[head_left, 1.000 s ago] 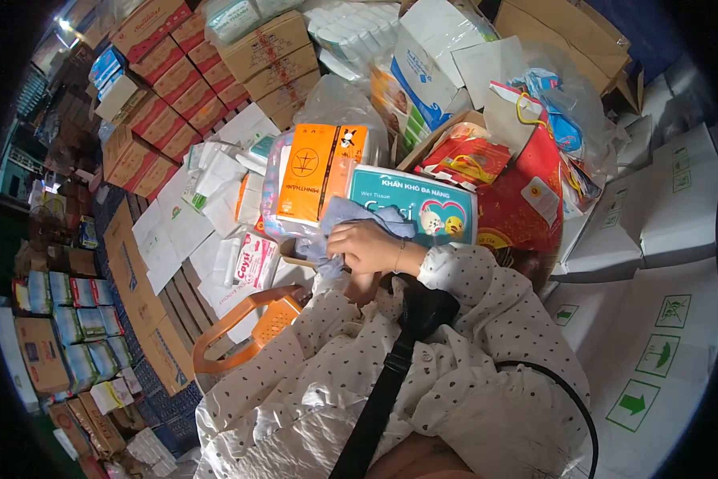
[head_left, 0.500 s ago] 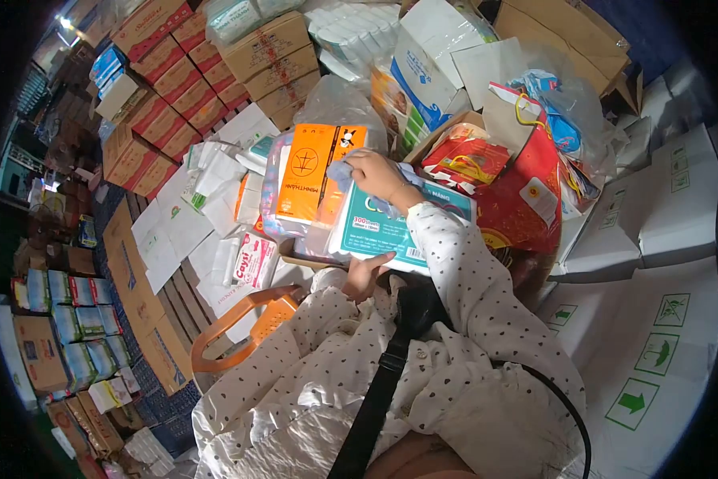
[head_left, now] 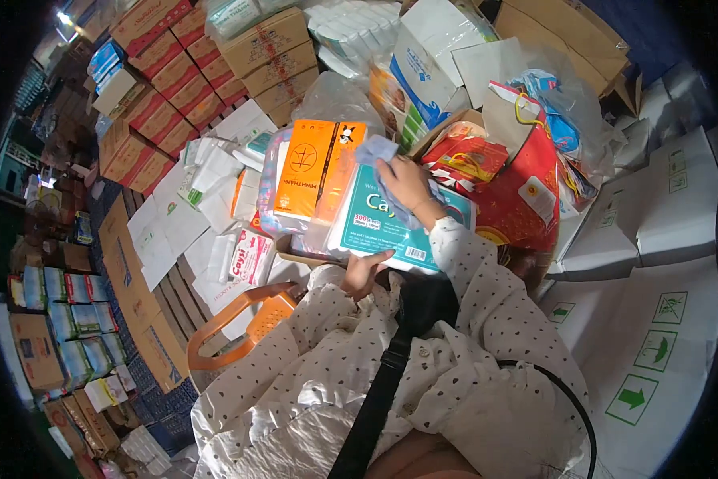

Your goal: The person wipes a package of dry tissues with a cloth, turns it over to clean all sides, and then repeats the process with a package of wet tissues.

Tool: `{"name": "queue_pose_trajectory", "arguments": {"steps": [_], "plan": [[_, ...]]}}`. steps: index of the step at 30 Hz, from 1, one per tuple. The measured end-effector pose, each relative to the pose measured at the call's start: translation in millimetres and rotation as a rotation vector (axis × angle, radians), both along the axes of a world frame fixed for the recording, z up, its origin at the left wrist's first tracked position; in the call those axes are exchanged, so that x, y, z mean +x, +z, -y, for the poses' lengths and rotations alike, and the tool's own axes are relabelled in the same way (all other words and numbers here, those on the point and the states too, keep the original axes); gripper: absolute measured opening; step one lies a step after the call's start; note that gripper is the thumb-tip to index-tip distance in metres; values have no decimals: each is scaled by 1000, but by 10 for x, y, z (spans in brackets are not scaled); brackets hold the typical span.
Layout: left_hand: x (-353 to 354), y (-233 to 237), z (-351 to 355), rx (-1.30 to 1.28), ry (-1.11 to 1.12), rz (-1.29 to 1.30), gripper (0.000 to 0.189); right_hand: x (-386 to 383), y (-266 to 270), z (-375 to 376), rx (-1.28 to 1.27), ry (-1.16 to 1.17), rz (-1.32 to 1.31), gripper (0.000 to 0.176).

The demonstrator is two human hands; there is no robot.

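My right hand (head_left: 411, 191) is closed on a crumpled pale blue cloth (head_left: 377, 149), pressing it against the upper face of a teal and white tissue pack (head_left: 383, 231) marked "300 sheets". Part of the cloth trails below the fingers over the pack. At the pack's lower left edge, my left hand (head_left: 362, 273) grips it with the thumb along the front; the other fingers are mostly hidden. Just left of the teal pack lies an orange tissue pack (head_left: 307, 169) in clear plastic. A white and pink Caysi pack (head_left: 251, 258) sits farther left.
An orange plastic chair (head_left: 271, 315) is at my left. Red gift bags (head_left: 519, 188) stand to the right of the teal pack, with large white cartons (head_left: 638, 343) beyond. Stacked brown and red boxes (head_left: 167, 80) rise at the back left, above flattened cardboard (head_left: 139, 295).
My right hand has moved right with the cloth, from the teal pack's upper left corner toward its middle top, uncovering more of the printed front. The left hand stays at the lower edge.
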State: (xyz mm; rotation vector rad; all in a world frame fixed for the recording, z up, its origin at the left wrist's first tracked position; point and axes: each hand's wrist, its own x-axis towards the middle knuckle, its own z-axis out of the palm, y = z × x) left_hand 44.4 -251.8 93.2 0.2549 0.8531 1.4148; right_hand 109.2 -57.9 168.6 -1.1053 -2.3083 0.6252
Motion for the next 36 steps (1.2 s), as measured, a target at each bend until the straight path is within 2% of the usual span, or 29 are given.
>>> {"name": "queue_pose_trajectory", "arguments": {"steps": [6,9,11,12,14,16,17,18,19,21,24,25,28,30,31,32,33,34,35,36], "plan": [[-8,50,12,43,-22,-3,42,477,-297,-76,82,-21,-86,42],[-26,198,23,24,-28,-16,43,800,-227,39,109,-23,-214,41],[-30,226,19,18,-41,-20,44,1048,-182,72,32,-148,-66,40],[-23,227,12,18,-38,-21,44,1166,-276,2,32,-151,-66,40],[-28,235,-3,20,-39,-18,45,1303,-497,-137,4,-282,97,39],[-54,259,-18,90,-60,-31,37,1220,-544,-141,84,-370,121,38],[-70,298,-31,92,-65,-32,37,1096,-473,-93,163,-453,140,37],[-83,342,-45,105,-116,-182,36,996,-388,-58,164,-458,138,37],[-78,392,-50,117,-167,-332,36,870,-140,34,188,-420,8,37],[-38,526,-55,129,-182,-388,34,646,197,115,227,-361,-230,33],[-33,744,-62,152,-201,-548,33,411,759,242,362,-249,-377,28],[-35,816,-64,163,-207,-650,34,385,905,289,363,-252,-379,28],[-22,1067,-48,154,-160,-735,33,387,1128,352,416,-186,-420,23],[-38,1236,-6,182,-114,-727,31,424,1161,298,811,-159,-503,21],[-49,1292,23,208,-66,-718,30,509,1137,259,809,-161,-502,21],[-57,1327,49,206,-68,-718,30,648,1093,201,917,-154,-323,20],[-72,1359,78,218,-8,-643,30,746,1099,171,1019,-145,-141,38],[-81,1370,95,232,54,-569,31,814,1113,140,1018,-146,-141,38],[-84,1375,105,243,92,-388,30,860,1187,126,737,-117,-311,25],[-86,1394,116,244,93,-387,30,911,1227,104,450,-86,-470,42]]}}
